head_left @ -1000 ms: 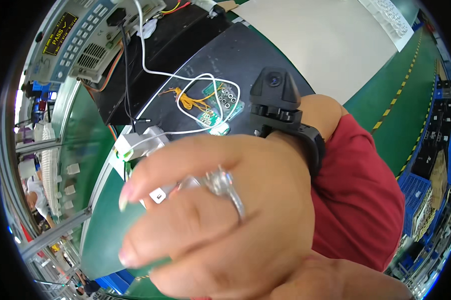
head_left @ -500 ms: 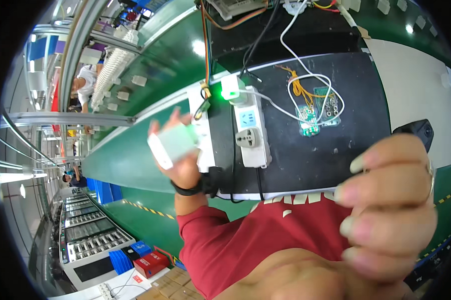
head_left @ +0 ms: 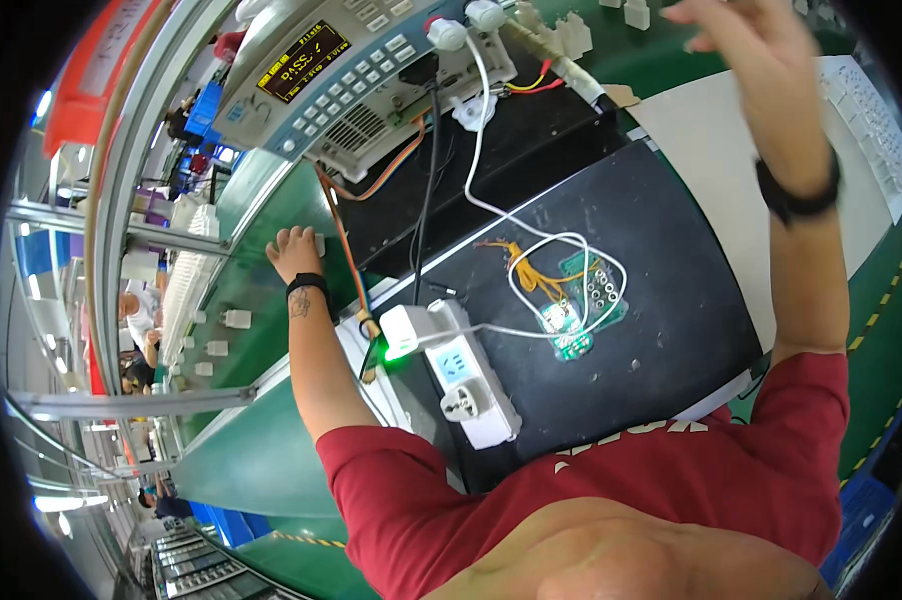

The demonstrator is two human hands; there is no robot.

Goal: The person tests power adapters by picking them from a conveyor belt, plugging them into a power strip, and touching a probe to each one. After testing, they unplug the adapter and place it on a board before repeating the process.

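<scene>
Two bare hands are reaching away from the body over a green conveyor surface. The left hand is resting far out on the belt, its fingers curled narrow over a small white plastic part that it is touching; whether it is actually gripping the part cannot be told. The right hand is hanging raised above the far edge, fingers spread wide and holding nothing, just below a row of white parts. Between the arms, a black mat is carrying a white power strip with a glowing green light and a small green circuit board ringed by a white cable. A grey bench instrument is standing beyond.
</scene>
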